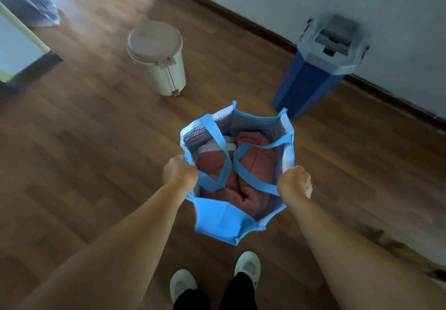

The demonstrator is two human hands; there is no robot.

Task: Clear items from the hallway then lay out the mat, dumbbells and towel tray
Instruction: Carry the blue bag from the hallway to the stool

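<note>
Centre frame, the blue bag [224,220] hangs held wide: the left hand [179,172] fists its left rim, the right hand [295,181] fists its right. Reddish cloth [255,162] sits inside. Cream pedal bin [159,68] upper middle, blue bin [313,75] upper right.

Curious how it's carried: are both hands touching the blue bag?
Touching. The head view shows the left hand and right hand gripping opposite sides of the blue bag.
</note>
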